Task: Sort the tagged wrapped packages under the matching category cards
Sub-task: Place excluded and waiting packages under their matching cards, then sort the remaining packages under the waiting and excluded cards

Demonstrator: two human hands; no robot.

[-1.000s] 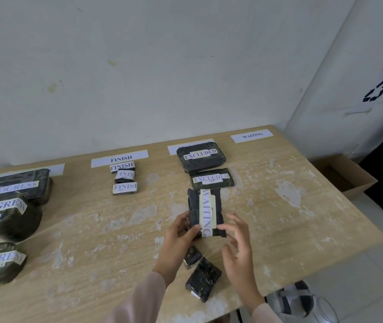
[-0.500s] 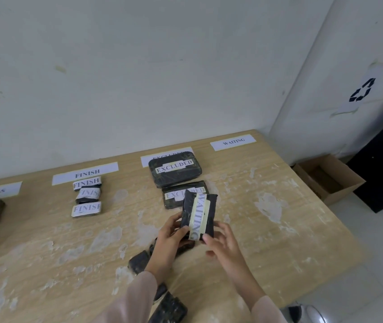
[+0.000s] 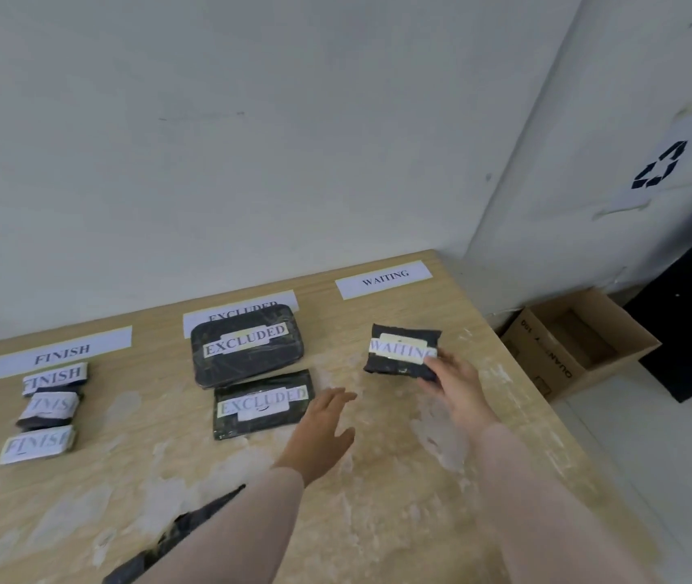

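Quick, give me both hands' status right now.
Left hand: open, empty, fingers spread above the table.
Right hand: gripping the corner of the WAITING package, below the WAITING card.

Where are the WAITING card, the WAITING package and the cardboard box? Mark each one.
WAITING card (image 3: 384, 279): head view, on the printed word at its middle.
WAITING package (image 3: 399, 351): head view, on its white tag.
cardboard box (image 3: 546, 351): head view, on its printed outer side wall.
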